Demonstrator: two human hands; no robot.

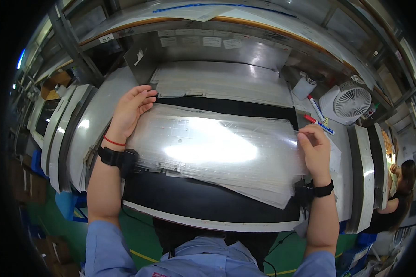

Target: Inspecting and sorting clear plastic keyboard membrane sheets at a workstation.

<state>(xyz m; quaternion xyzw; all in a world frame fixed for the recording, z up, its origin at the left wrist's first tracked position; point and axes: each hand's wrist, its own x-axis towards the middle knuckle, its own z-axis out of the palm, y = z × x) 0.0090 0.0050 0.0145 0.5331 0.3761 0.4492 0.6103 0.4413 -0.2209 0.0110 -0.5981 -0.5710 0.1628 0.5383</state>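
A stack of clear, glossy plastic sheets [189,138] lies across a black mat [171,189] in front of me, its lower sheets fanned out of line toward the near right. At its far left corner, my left hand [135,108] is held with loosely bent fingers apart and nothing visible in them. My right hand [315,147] is closed at the stack's right end, thumb and fingers pinching the edge of a top sheet. Behind the mat sits another flat pile of greyish sheets [226,83], with a small clip-like piece [194,94] on its near edge.
On the right stand a small white fan [351,102], a white bottle [304,87] and markers [319,123]. Stacked sheets [359,180] rise at the right, more [94,134] at the left. A shelf [245,23] overhangs the back. Another person [395,207] is at far right.
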